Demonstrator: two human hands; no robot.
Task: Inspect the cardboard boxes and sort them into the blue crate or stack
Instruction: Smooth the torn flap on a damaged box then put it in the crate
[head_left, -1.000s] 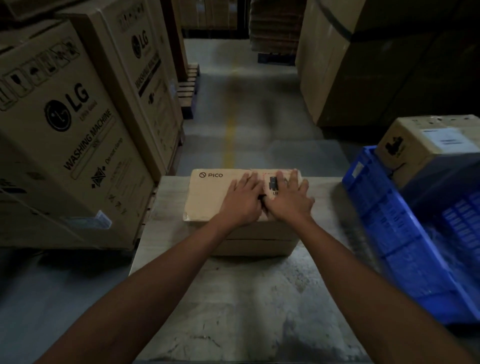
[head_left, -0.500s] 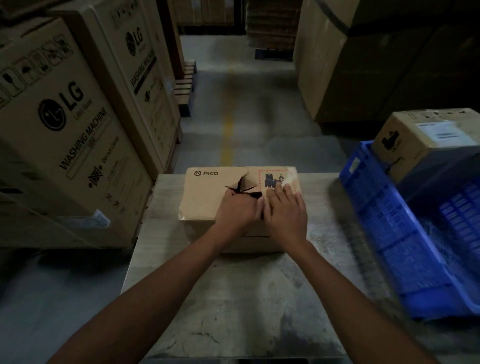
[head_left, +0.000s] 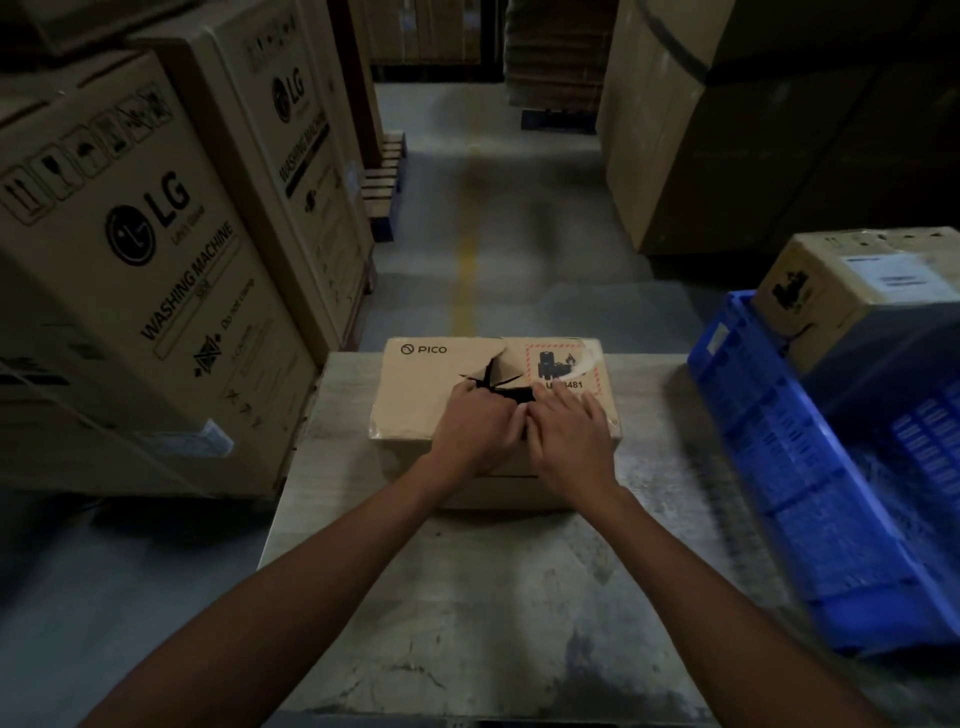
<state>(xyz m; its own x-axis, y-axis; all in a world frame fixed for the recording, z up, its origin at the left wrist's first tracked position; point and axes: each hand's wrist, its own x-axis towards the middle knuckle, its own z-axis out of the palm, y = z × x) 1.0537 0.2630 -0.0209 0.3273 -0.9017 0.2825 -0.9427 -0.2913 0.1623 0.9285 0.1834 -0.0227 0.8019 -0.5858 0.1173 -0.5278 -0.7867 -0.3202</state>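
A brown PICO cardboard box (head_left: 426, 395) lies on the grey table (head_left: 467, 597), with a red-bordered battery label and a jagged torn hole in the middle of its top. My left hand (head_left: 480, 428) rests on the top just near of the hole, its fingertips curled at the torn edge. My right hand (head_left: 571, 434) lies flat on the top beside it, fingers straight toward the label. A blue plastic crate (head_left: 779, 441) stands to the right, tilted, and a second cardboard box (head_left: 852, 291) sits in its far end.
Tall LG washing machine cartons (head_left: 145, 270) stand close on the left of the table. Large brown cartons (head_left: 727, 130) rise at the back right. A floor aisle with a yellow line (head_left: 467, 260) runs away behind the table.
Both hands have slid back toward me across the box top, uncovering the torn hole and the label. The left fingers now curl at the tear.
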